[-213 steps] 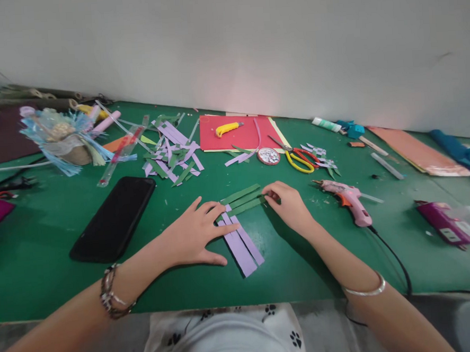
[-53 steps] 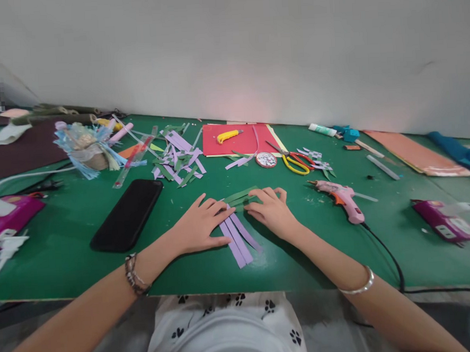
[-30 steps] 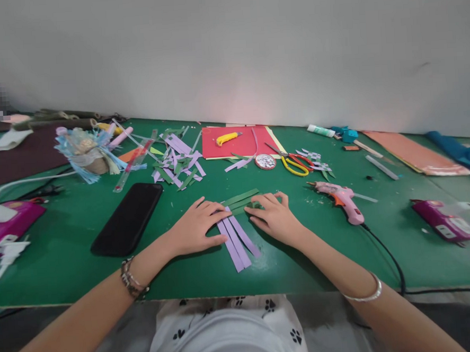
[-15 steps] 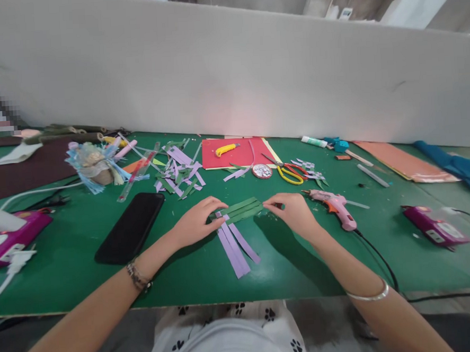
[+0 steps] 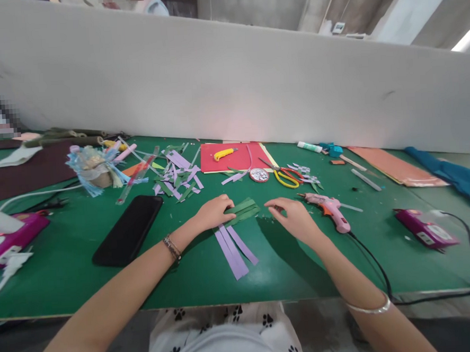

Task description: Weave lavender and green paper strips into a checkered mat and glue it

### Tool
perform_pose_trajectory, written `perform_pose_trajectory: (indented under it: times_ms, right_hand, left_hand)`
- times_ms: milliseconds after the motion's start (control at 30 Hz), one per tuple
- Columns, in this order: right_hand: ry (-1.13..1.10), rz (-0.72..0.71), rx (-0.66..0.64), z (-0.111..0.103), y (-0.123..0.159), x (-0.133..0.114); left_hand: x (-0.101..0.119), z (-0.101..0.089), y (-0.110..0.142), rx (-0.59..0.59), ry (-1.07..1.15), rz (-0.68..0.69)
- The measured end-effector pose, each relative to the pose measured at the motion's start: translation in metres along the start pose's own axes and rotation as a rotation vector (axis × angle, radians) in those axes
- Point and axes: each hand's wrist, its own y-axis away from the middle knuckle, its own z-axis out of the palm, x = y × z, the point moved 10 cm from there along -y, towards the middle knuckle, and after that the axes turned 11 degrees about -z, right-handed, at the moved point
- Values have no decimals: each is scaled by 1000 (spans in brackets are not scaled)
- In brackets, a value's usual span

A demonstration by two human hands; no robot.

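Note:
My left hand (image 5: 214,213) pinches the crossing of a bundle of paper strips low over the table. Green paper strips (image 5: 245,209) run to the right out of my fingers. Below them, purple paper strips (image 5: 232,253) fan toward the table's front edge. The crossing itself is mostly covered by my fingers. Just past the green strips' right ends is my right hand (image 5: 293,217), its thumb and forefinger slightly parted, with a small gap to the paper and nothing visible between them. A pink hot glue gun (image 5: 332,209) lies right of that hand.
A black phone (image 5: 129,230) lies left of my left hand. Behind are paper scraps (image 5: 177,174), a yellow cutter (image 5: 223,154) on red paper (image 5: 238,164), a round tin (image 5: 259,175) and scissors (image 5: 286,177). Purple power strips (image 5: 425,228) sit at both sides; a white partition (image 5: 229,75) stands behind.
My right fingertips have come off the green strips' ends and parted slightly. My left hand has shifted right, covering more of the crossing. The whole view has shifted a little.

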Motion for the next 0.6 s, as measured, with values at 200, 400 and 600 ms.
perform_pose_trajectory:
  times_ms: [200, 400, 600]
  right_hand:
    - [10, 23, -94, 29, -23, 7]
    - [117, -98, -63, 28, -35, -16]
    - [181, 142, 37, -26, 16, 6]
  left_hand:
    - [-8, -5, 0, 32, 208, 9]
    - [-23, -13, 8, 21, 437, 14]
    - [-23, -16, 19, -108, 535, 75]
